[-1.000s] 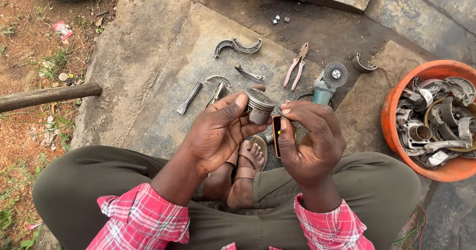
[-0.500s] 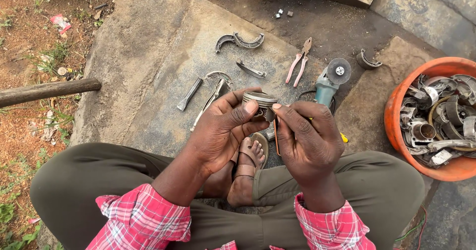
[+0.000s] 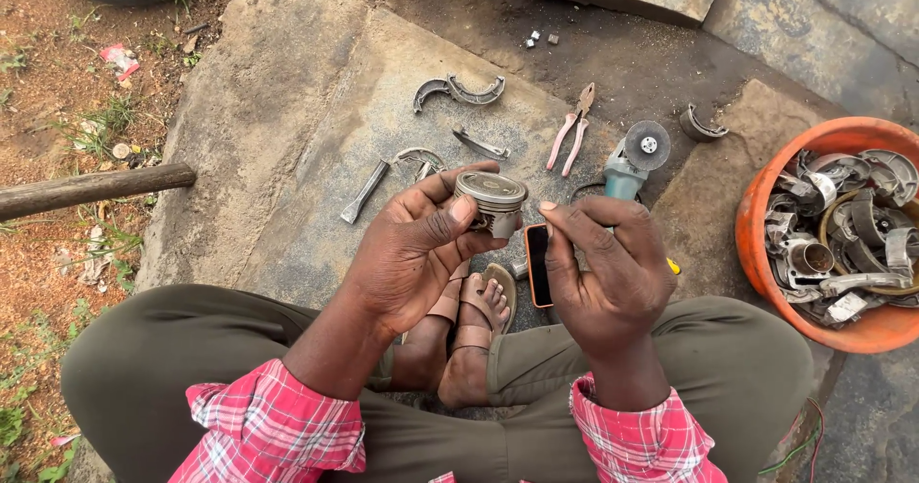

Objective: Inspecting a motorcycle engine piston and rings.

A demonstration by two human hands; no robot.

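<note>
The left hand (image 3: 421,244) grips the metal piston (image 3: 490,199) by its skirt, crown tipped toward the camera, held above the crossed legs. The right hand (image 3: 608,272) has drawn off it since half a second ago: fingers that were pinching at the piston's side now curl around a small dark, orange-edged tool (image 3: 538,265) just beside it. So the piston is carried by one hand alone. The pliers (image 3: 572,138) and angle grinder (image 3: 632,162) lie untouched on the stone slab (image 3: 287,157).

Leaving bare stone slab (image 3: 287,148) open ahead-left, while crowding the way forward with brake shoes (image 3: 459,90), pliers (image 3: 572,129) and angle grinder (image 3: 632,162), and blocking the right with an orange tub (image 3: 766,205), seemingly full of metal scrap.
</note>
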